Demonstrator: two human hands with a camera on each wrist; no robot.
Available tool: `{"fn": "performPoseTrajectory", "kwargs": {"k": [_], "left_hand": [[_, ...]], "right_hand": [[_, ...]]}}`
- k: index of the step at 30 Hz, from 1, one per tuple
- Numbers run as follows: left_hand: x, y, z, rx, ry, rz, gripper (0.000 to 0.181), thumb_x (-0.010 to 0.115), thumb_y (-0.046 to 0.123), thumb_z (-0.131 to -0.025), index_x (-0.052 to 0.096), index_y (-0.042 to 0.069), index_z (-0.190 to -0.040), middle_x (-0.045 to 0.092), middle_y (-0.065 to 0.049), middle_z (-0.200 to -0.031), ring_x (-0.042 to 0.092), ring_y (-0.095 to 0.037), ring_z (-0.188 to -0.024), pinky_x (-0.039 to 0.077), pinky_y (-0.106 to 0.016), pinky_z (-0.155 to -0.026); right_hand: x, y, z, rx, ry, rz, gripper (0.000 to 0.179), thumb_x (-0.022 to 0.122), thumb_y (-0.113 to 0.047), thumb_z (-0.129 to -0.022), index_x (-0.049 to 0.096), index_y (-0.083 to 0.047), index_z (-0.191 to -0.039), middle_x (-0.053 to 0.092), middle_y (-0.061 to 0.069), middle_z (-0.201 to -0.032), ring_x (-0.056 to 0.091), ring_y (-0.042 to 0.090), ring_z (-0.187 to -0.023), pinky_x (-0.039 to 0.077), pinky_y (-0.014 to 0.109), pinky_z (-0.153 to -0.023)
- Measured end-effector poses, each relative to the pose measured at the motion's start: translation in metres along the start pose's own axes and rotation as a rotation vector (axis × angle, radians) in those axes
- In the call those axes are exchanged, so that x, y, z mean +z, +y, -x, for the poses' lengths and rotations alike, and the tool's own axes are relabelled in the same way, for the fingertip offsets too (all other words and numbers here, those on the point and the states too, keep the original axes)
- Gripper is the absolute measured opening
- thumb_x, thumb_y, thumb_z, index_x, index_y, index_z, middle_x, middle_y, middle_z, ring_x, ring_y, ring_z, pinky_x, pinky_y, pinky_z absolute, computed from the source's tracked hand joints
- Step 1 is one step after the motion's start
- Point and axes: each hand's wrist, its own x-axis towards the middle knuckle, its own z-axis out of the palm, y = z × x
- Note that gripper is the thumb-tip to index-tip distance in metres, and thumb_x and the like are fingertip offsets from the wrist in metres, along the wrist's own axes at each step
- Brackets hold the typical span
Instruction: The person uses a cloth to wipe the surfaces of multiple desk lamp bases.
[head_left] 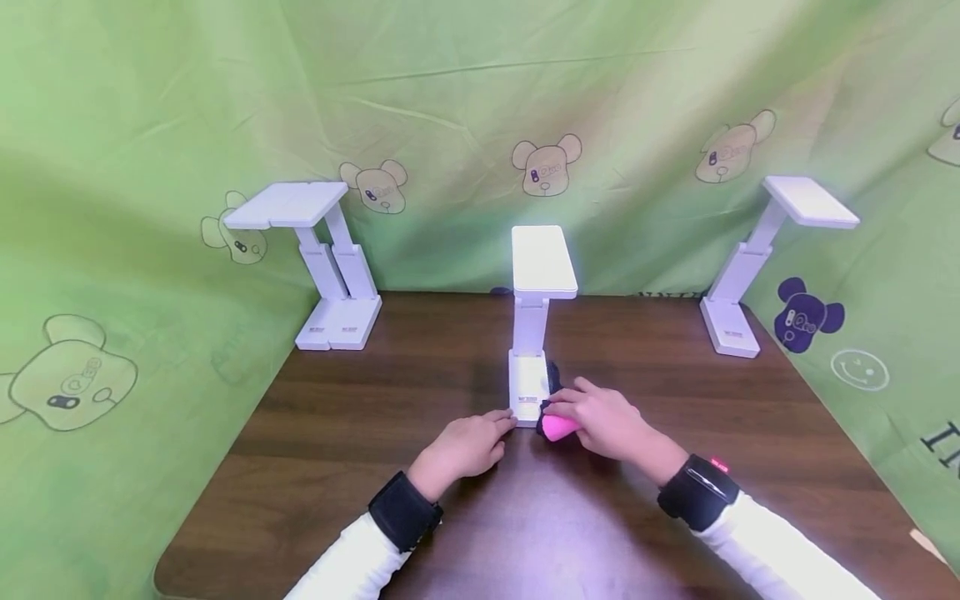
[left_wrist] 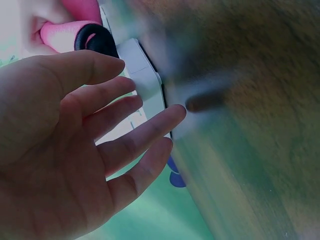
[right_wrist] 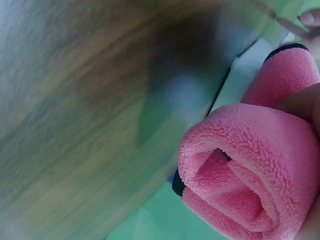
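A white desk lamp [head_left: 529, 379] stands on the table in the middle of the head view, its flat rectangular head raised over its base. My right hand [head_left: 606, 421] grips a bunched pink cloth [head_left: 558, 427] with black edging, held against the right side of that base. In the right wrist view the plush pink cloth [right_wrist: 280, 130] shows rolled folds, with most of the fingers hidden behind it. My left hand [head_left: 467, 444] has its fingertips at the base's front left corner. Its fingers [left_wrist: 145, 130] are spread and loosely bent in the left wrist view, holding nothing.
Two similar white lamps [head_left: 330, 321] stand side by side at the table's back left. Another white lamp [head_left: 731, 325] is at the back right. A green curtain [head_left: 450, 83] with bear-head drawings hangs behind the brown wooden table [head_left: 322, 475] and down both sides.
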Motion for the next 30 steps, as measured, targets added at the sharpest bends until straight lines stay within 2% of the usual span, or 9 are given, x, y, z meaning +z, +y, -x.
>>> {"fn": "performPoseTrajectory", "kwargs": {"k": [4,7,11,15,21,26,30], "left_hand": [[-0.002,0.0,-0.001,-0.01,-0.009,-0.015,0.045,0.064,0.022,-0.1,0.059,0.014,-0.144,0.057,-0.003,-0.147,0.059,-0.018,-0.129,0.05,-0.036,-0.102],[-0.003,0.001,-0.001,-0.006,0.007,-0.028,0.043,0.064,0.021,-0.099,0.061,0.013,-0.141,0.059,-0.004,-0.145,0.061,-0.019,-0.127,0.052,-0.036,-0.1],[-0.002,0.003,0.0,0.02,0.044,-0.033,0.039,0.064,0.018,-0.098,0.065,0.012,-0.137,0.063,-0.003,-0.138,0.065,-0.019,-0.121,0.054,-0.036,-0.095],[-0.001,0.004,0.0,0.043,0.078,-0.037,0.035,0.065,0.016,-0.096,0.068,0.012,-0.132,0.068,-0.002,-0.13,0.069,-0.02,-0.11,0.056,-0.036,-0.088],[0.0,0.004,-0.001,0.045,0.084,-0.03,0.033,0.066,0.016,-0.096,0.069,0.013,-0.129,0.069,-0.002,-0.129,0.071,-0.02,-0.105,0.057,-0.037,-0.084],[-0.001,0.004,-0.001,0.043,0.065,-0.027,0.038,0.064,0.018,-0.098,0.067,0.011,-0.135,0.062,-0.004,-0.141,0.067,-0.02,-0.117,0.056,-0.038,-0.09],[-0.003,0.005,-0.003,0.028,0.05,-0.024,0.039,0.065,0.019,-0.098,0.065,0.01,-0.137,0.063,-0.005,-0.14,0.064,-0.02,-0.123,0.055,-0.037,-0.095]], "right_hand": [[0.002,0.003,-0.004,0.114,0.014,-0.022,0.054,0.083,-0.003,-0.074,0.073,-0.019,-0.124,0.071,0.003,-0.122,0.057,0.022,-0.1,0.057,0.036,-0.066],[0.008,-0.001,-0.015,0.136,0.028,-0.03,0.062,0.085,-0.005,-0.074,0.069,-0.02,-0.132,0.068,0.004,-0.127,0.057,0.024,-0.101,0.058,0.037,-0.065],[0.021,-0.008,-0.03,0.063,0.051,-0.001,0.064,0.083,-0.005,-0.076,0.066,-0.021,-0.136,0.067,0.003,-0.13,0.056,0.023,-0.098,0.054,0.033,-0.058],[0.027,-0.014,-0.038,-0.01,0.066,0.038,0.062,0.084,-0.007,-0.076,0.067,-0.02,-0.134,0.069,0.003,-0.128,0.058,0.023,-0.096,0.053,0.032,-0.057],[0.022,-0.015,-0.03,0.0,0.003,0.068,0.061,0.086,-0.006,-0.075,0.068,-0.018,-0.133,0.069,0.004,-0.128,0.057,0.024,-0.095,0.053,0.031,-0.058],[0.018,-0.012,-0.017,0.021,-0.021,0.082,0.063,0.088,-0.007,-0.074,0.069,-0.02,-0.133,0.069,0.005,-0.126,0.058,0.025,-0.096,0.056,0.033,-0.061],[0.013,-0.009,-0.009,0.033,-0.027,0.084,0.061,0.087,-0.006,-0.073,0.07,-0.02,-0.131,0.07,0.005,-0.124,0.059,0.025,-0.097,0.057,0.035,-0.063]]}}
